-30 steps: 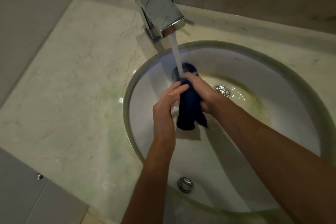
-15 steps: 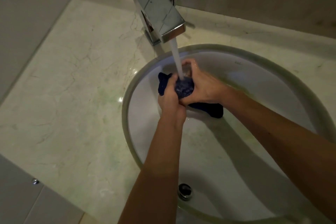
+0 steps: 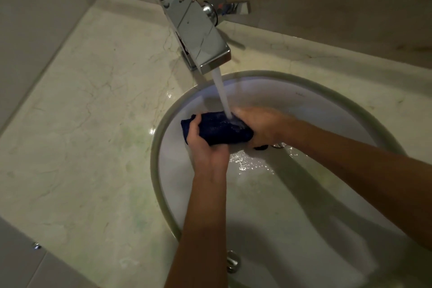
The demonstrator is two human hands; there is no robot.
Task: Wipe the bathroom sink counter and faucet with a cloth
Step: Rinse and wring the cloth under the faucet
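Cloth [image 3: 222, 130] now stretched between hands.

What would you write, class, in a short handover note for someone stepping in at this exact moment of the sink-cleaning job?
Left hand: grips the left end of the dark blue cloth.
Right hand: grips its right end.
The cloth is bunched over the sink basin, under water running from the faucet.
Done: cloth wetted.
Left: wring it, probably shut off the water, then wipe the marble counter and the faucet; no wiping shows yet.
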